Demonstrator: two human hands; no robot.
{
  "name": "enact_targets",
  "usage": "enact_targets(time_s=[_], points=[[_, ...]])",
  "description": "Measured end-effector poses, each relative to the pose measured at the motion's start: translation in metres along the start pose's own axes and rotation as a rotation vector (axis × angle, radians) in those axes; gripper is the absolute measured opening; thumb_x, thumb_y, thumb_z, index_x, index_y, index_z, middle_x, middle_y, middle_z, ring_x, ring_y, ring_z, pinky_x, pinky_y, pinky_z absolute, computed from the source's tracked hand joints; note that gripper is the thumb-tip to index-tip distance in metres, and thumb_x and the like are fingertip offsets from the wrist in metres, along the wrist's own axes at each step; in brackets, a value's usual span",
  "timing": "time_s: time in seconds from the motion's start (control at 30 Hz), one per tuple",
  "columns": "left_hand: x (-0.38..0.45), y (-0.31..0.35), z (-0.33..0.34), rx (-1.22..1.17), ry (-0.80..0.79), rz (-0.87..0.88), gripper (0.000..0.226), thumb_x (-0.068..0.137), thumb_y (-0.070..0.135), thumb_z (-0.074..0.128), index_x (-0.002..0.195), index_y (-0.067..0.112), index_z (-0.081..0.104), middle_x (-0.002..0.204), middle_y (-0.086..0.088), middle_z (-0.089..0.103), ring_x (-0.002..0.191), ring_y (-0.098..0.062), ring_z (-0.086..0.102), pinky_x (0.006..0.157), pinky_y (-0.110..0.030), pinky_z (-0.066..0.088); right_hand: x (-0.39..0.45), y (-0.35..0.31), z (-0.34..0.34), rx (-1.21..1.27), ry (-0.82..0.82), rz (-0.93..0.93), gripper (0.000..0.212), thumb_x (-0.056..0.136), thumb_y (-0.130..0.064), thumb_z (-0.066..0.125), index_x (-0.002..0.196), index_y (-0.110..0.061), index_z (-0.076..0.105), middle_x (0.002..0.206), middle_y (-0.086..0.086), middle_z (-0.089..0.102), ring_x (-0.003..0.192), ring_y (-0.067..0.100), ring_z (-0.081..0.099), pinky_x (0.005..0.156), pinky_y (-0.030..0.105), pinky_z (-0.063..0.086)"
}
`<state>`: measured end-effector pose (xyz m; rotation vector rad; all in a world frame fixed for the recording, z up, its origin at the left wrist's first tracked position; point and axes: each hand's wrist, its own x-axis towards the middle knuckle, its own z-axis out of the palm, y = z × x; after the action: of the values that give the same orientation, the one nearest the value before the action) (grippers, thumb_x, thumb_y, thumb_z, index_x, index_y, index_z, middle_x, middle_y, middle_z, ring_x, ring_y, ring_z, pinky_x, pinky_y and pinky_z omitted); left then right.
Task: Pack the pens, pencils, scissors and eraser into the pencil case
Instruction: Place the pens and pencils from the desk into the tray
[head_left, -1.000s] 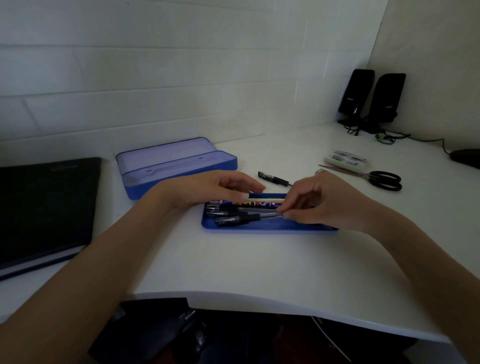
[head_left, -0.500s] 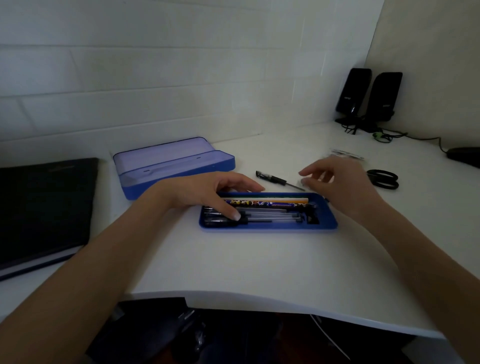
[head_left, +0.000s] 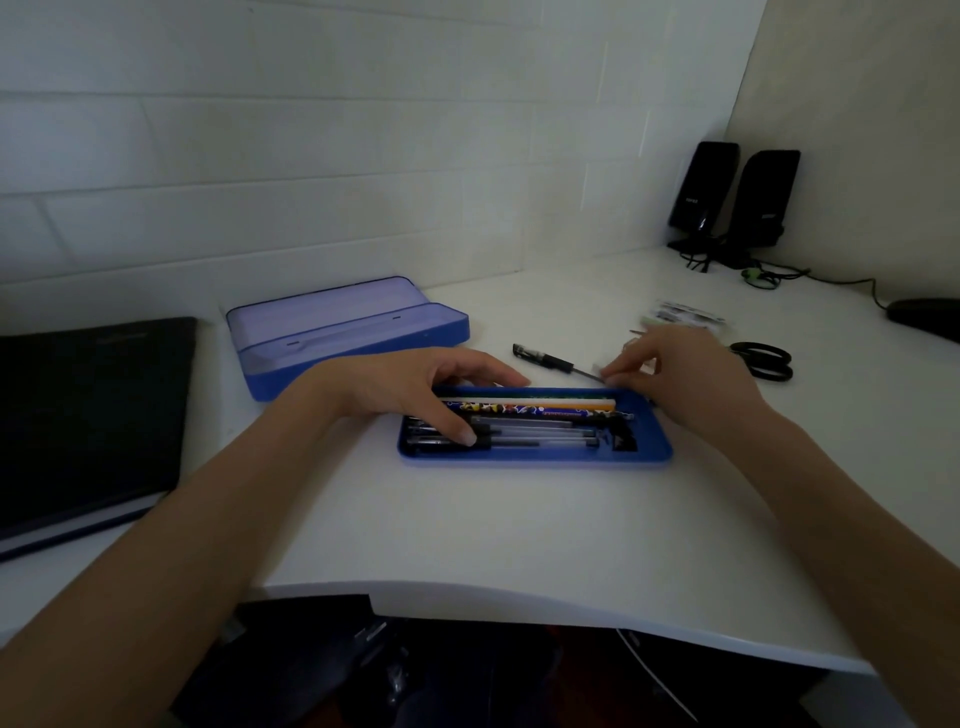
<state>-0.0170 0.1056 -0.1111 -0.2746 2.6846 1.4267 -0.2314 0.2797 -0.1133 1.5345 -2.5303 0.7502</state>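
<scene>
Head camera looks down, close over desk (head_left: 467, 519)

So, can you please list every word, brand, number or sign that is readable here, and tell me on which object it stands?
None can be read for certain.
Left speaker: small pale logo, too small to read.
Right speaker: small pale logo, too small to read.
Black notebook: faint embossed mark near its top edge, unreadable.
Patterned pencil in the blue tray: coloured print, blurred.
Clear packet behind the right hand: printed label, blurred.
</scene>
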Motion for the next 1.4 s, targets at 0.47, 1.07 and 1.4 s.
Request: enact_targets(time_s=[0.47,1.07,1.4], points=[[0.0,0.0,-0.002,-0.002,-0.051,0.001,0.067,0.069,0.013,0.074,0.126,0.04,0.051,0.13,0.006,0.053,0.115,-0.008,0.056,0.098,-0.03,0.049,-0.005,-0.005,-0.005,0.395,-0.012,0.127,0.013,0.075,-0.024,0.075,0.079,-0.012,0.075,0.079,0.003,0.071,0.069,0.007,0.056,0.059,0.016,0.042],[0.0,0.001,-0.001,-0.034,-0.053,0.013,0.062,0.071,0.007,0.07,0.122,0.038,0.052,0.127,0.001,0.056,0.11,-0.012,0.06,0.088,-0.024,0.052,-0.024,-0.031,-0.019,0.447,-0.478,-0.257,0.008,0.073,-0.019,0.078,0.068,-0.019,0.071,0.067,0.0,0.072,0.061,0.008,0.062,0.064,0.022,0.05],[-0.001,0.001,-0.001,-0.036,-0.044,0.0,0.063,0.07,0.011,0.071,0.124,0.036,0.052,0.126,0.002,0.057,0.112,-0.013,0.06,0.09,-0.029,0.052,-0.025,-0.031,-0.016,0.464,-0.554,-0.257,0.015,0.073,-0.019,0.078,0.061,-0.022,0.068,0.06,0.0,0.066,0.056,0.006,0.054,0.058,0.018,0.044]])
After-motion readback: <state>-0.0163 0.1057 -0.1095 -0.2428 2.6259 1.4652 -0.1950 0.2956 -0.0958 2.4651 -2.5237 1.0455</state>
